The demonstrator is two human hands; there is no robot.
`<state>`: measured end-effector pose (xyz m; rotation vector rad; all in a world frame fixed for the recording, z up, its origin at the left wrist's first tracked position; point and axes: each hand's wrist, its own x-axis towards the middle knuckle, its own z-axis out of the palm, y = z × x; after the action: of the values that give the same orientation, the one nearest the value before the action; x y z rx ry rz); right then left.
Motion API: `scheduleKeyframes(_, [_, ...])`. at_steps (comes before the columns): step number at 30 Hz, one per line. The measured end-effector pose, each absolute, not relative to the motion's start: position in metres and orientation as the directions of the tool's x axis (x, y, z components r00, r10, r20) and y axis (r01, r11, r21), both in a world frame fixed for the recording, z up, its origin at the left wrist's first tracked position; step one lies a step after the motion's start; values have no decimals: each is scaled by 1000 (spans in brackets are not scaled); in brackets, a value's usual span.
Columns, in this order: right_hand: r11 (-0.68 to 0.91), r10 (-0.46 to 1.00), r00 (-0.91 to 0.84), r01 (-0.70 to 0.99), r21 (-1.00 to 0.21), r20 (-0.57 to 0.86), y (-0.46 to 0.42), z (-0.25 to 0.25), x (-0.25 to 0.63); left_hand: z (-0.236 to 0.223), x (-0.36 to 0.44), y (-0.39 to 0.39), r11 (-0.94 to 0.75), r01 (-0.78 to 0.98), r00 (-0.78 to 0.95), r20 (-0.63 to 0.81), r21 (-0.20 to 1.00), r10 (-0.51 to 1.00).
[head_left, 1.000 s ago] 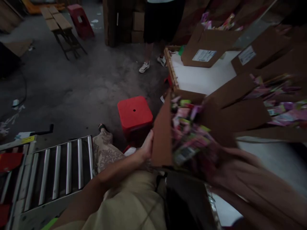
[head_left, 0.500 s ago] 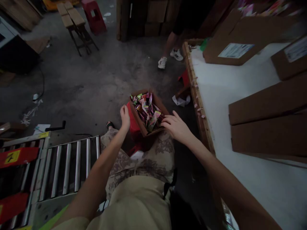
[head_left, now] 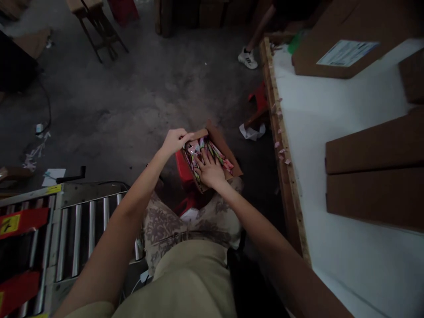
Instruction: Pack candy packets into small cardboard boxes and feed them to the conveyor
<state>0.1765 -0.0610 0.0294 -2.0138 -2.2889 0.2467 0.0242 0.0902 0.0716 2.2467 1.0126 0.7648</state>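
A small open cardboard box point(head_left: 228, 152) full of colourful sachets point(head_left: 217, 152) rests on a red stool point(head_left: 183, 167) in front of my knees. My left hand point(head_left: 175, 139) pinches the box's far left flap, fingers closed on the cardboard edge. My right hand point(head_left: 209, 168) lies flat on top of the sachets inside the box, fingers stretched out.
A metal roller conveyor point(head_left: 82, 229) stands at my left. A white-topped table point(head_left: 331, 145) with a wooden edge runs along the right, carrying flat brown cartons point(head_left: 374, 176) and a labelled box point(head_left: 341, 53). Another person's shoe point(head_left: 247, 58) shows on the concrete floor beyond. Crumpled paper point(head_left: 251, 131) lies near the table.
The box of sachets came down from chest height onto the red stool. My left hand moved onto its far flap and my right hand moved from the box's side onto the sachets.
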Motion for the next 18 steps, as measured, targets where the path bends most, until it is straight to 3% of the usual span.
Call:
scheduleKeyframes(3, [114, 990, -130, 969, -221, -59, -65, 29, 180, 76, 46, 95, -577, 617, 623, 116, 536, 774])
scheduleKeyframes(6, [111, 986, -147, 928, -356, -74, -64, 27, 190, 68, 72, 94, -490, 749, 521, 61, 445, 851])
scheduleKeyframes(12, [209, 973, -218, 713, -670, 73, -64, 41, 210, 39, 89, 85, -383, 744, 291, 251, 547, 923])
scheduleKeyframes(15, [242, 970, -185, 695, -677, 156, -70, 76, 225, 35, 90, 80, -380, 713, 253, 290, 589, 923])
scheduleKeyframes(18, [164, 950, 49, 760, -628, 307, -71, 108, 245, 31, 95, 73, -358, 742, 251, 261, 567, 932])
